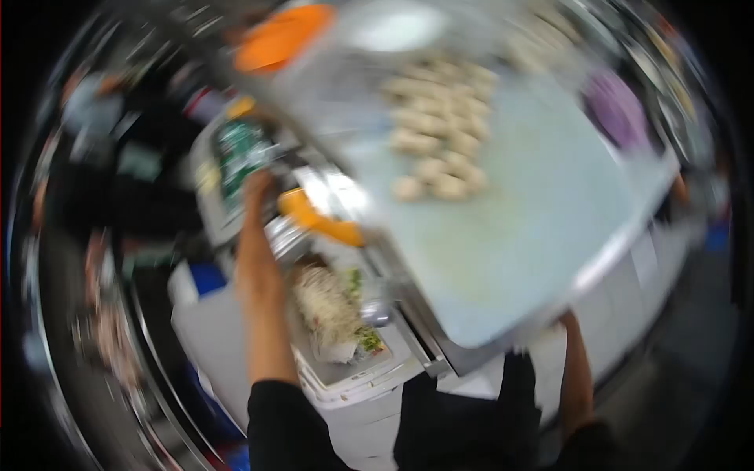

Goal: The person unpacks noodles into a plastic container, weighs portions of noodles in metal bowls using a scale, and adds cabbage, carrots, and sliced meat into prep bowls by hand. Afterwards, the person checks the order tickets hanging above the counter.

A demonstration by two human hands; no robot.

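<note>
Motion blurs the head view. My left hand [258, 190] reaches forward at the left, next to a basket holding a green packet [239, 153]; what its fingers hold, if anything, is smeared. Right of that hand lies a curved yellow-orange object [318, 218]. Below it, a white bin [342, 394] contains pale shredded food [326, 302] and green scraps. My right hand [567, 318] is at the front edge of the worktop, its fingers mostly hidden under the edge. Several pale dough balls [444, 118] sit in rows on the light blue-green board [534, 243].
An orange round object [284, 38] and a whitish bowl [397, 27] are at the worktop's far side. A purple item [616, 108] lies at the right. A metal edge [400, 286] runs between worktop and bin. Blurred shelving or goods fill the far left.
</note>
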